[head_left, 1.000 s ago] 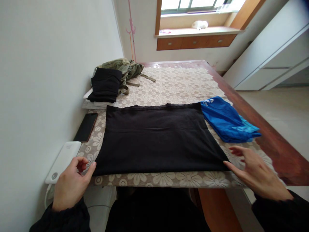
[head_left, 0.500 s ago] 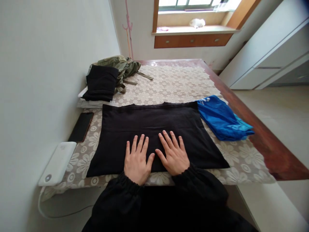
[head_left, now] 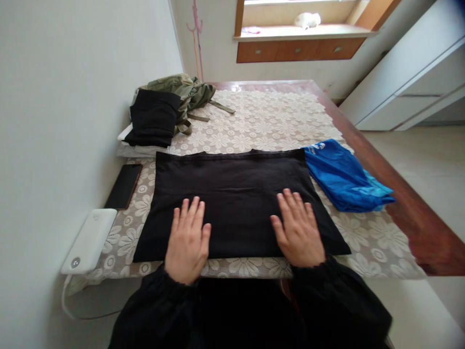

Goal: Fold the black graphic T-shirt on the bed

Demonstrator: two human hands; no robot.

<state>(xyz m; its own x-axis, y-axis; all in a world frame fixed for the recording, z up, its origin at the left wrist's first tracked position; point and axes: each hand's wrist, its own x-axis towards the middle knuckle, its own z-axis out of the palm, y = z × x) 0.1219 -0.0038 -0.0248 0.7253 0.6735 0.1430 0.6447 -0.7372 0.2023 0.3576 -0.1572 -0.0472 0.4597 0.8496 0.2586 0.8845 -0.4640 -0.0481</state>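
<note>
A black folded garment [head_left: 232,208] lies spread flat on the lace tablecloth [head_left: 254,123], a rough rectangle with faint creases across its middle. My left hand [head_left: 188,242] rests palm down toward its left side, fingers stretched out and holding nothing. On the right part of the same cloth lies my right hand [head_left: 300,230], also palm down with the fingers extended. Whether the garment is a shirt or something else I cannot tell. Touching its far right corner is a blue folded garment [head_left: 337,174] with a small white print.
At the far left a black folded cloth [head_left: 154,116] tops a pile beside an olive backpack [head_left: 192,94]. A phone [head_left: 124,186] and a white power bank [head_left: 90,241] with a cable lie along the wall. The red-brown table edge [head_left: 432,235] runs down the right.
My hands have moved apart over the black garment, the left one leftward and the right one rightward. The camera view has tilted slightly down.
</note>
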